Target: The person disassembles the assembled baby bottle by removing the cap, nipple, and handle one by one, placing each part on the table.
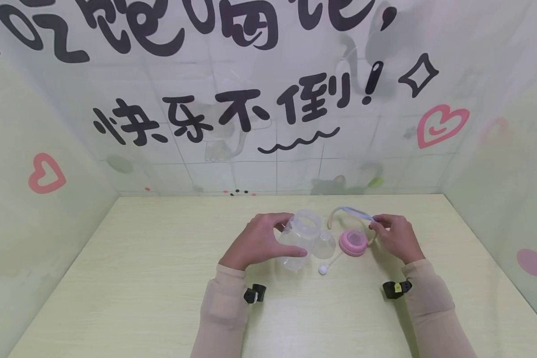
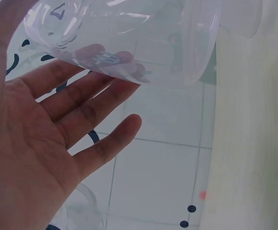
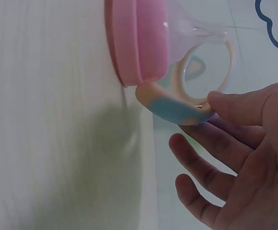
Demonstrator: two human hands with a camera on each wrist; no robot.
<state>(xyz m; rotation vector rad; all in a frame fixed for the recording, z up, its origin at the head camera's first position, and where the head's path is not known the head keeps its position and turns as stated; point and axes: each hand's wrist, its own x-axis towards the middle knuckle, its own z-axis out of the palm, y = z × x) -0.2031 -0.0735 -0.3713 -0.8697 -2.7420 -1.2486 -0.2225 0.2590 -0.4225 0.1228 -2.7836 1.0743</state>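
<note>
In the head view, my left hand [image 1: 261, 241] holds a clear, open-topped baby bottle [image 1: 308, 226], thumb on the near side and fingers behind. The left wrist view shows the fingertips through the bottle [image 2: 139, 28]; whether its base touches the table, I cannot tell. My right hand [image 1: 398, 236] pinches a beige-and-blue bottle handle [image 1: 355, 212] between thumb and fingers, its other fingers spread loosely. Close beside the handle sits a pink collar [image 1: 352, 245] with a clear teat [image 3: 189, 31]. Between bottle and collar stands a clear dome cap [image 1: 324, 247].
A thin straw with a white ball end [image 1: 323, 269] lies in front of the dome cap. The pale wooden table [image 1: 138, 278] extends to both sides. Behind it rises a printed, translucent back panel [image 1: 232, 174], with side panels at left and right.
</note>
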